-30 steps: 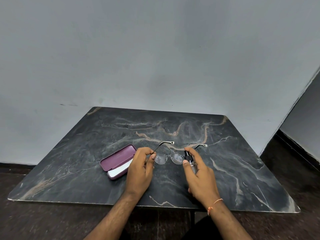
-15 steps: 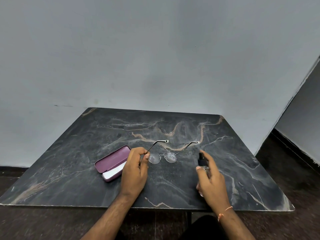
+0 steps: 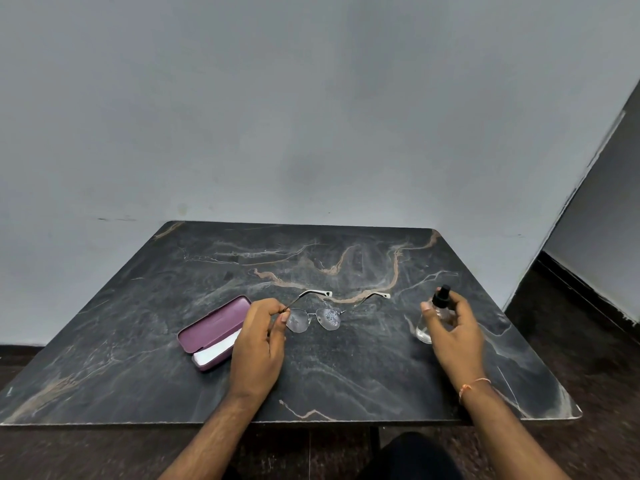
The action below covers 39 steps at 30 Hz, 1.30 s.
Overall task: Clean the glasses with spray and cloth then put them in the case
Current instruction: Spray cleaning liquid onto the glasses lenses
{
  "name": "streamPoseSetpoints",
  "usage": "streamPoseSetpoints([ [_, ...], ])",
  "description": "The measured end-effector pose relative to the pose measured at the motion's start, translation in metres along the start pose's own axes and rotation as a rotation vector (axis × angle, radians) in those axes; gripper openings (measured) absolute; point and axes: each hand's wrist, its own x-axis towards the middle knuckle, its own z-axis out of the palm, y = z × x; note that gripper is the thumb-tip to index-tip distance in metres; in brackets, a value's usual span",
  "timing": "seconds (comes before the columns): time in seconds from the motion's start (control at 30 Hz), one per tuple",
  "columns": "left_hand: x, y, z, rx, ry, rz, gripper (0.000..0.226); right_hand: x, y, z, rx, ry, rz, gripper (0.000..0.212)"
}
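The spraying step looks done or nearly so — the lens nearer the right hand carries a speckle of droplets, and judging by that, wiping comes next. The left hand (image 3: 258, 336) pinches the thin metal-framed glasses with clear lenses (image 3: 313, 318) by the hinge corner, thumb and forefinger closed narrow on the frame just beyond the fingertips (image 3: 284, 316); the lenses hang just right of those fingertips, above the dark marbled table top (image 3: 346, 375), and both temples stretch away toward the wall. Whether the frame touches the table I cannot tell.

The right hand (image 3: 453, 330) is wrapped round the small clear spray bottle with a black pump top (image 3: 437, 315), the pump standing up above the thumb and the clear base showing below it, low over the table or resting on it. It sits well apart from the glasses.

The next move, as I read it, calls for letting the bottle go and fetching a cloth while the left pinch keeps the frame steady.

The open plum-coloured hard glasses case (image 3: 214, 329) lies just left of the left hand's knuckles, lid tipped back. In its tray lies a folded white cloth (image 3: 216, 348) — likely the wiping cloth, though partly hidden by the hand. No glasses are in the case yet.
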Motion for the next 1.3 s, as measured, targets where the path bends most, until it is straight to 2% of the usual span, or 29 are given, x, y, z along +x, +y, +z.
streamPoseSetpoints([
  [0.1, 0.0, -0.002, 0.0, 0.003, -0.013, 0.016, 0.005, -0.002, -0.004, 0.002, -0.012, -0.002, 0.009, 0.033],
  [0.17, 0.001, -0.001, 0.001, -0.008, -0.024, 0.022, 0.005, -0.004, -0.006, 0.0, 0.005, 0.002, 0.02, 0.045],
  [0.23, 0.003, 0.001, 0.001, -0.008, -0.034, 0.031, 0.006, -0.009, -0.008, -0.003, -0.057, 0.081, -0.011, 0.063],
  [0.27, 0.004, 0.002, 0.0, -0.007, -0.038, 0.035, 0.009, -0.016, -0.011, -0.003, -0.089, 0.165, -0.058, 0.065],
  [0.33, 0.008, 0.003, -0.002, -0.012, -0.036, 0.042, 0.013, -0.033, -0.023, 0.004, -0.018, 0.301, -0.186, 0.045],
  [0.37, 0.01, 0.004, -0.003, -0.008, -0.029, 0.045, 0.014, -0.039, -0.031, 0.009, 0.061, 0.277, -0.208, 0.029],
  [0.4, 0.011, 0.003, -0.003, -0.002, -0.026, 0.046, 0.013, -0.042, -0.038, 0.016, 0.128, 0.186, -0.154, 0.025],
  [0.43, 0.011, 0.002, -0.002, 0.0, -0.026, 0.046, 0.011, -0.043, -0.045, 0.021, 0.166, 0.046, -0.021, 0.033],
  [0.53, 0.003, -0.001, -0.001, 0.007, -0.061, 0.046, 0.007, -0.044, -0.061, 0.029, 0.393, -0.405, 0.588, 0.053],
  [0.57, 0.001, -0.002, 0.0, 0.015, -0.078, 0.042, 0.006, -0.043, -0.061, 0.03, 0.461, -0.502, 0.731, 0.057],
  [0.63, 0.0, -0.002, 0.0, 0.034, -0.107, 0.037, 0.008, -0.037, -0.06, 0.031, 0.509, -0.596, 0.838, 0.062],
  [0.77, 0.004, 0.003, 0.002, 0.079, -0.15, 0.1, 0.011, -0.027, -0.055, 0.033, 0.485, -0.643, 0.817, 0.039],
  [0.9, 0.002, -0.001, 0.003, 0.189, -0.187, 0.141, 0.015, -0.024, -0.045, 0.029, 0.518, -0.57, 0.771, 0.022],
  [1.13, 0.001, 0.006, 0.011, 0.465, -0.203, 0.134, 0.019, -0.024, -0.027, 0.013, 0.374, -0.584, 0.638, 0.024],
  [1.3, 0.0, 0.008, 0.01, 0.563, -0.212, 0.107, 0.014, -0.031, -0.026, 0.016, 0.298, -0.629, 0.603, 0.021],
])
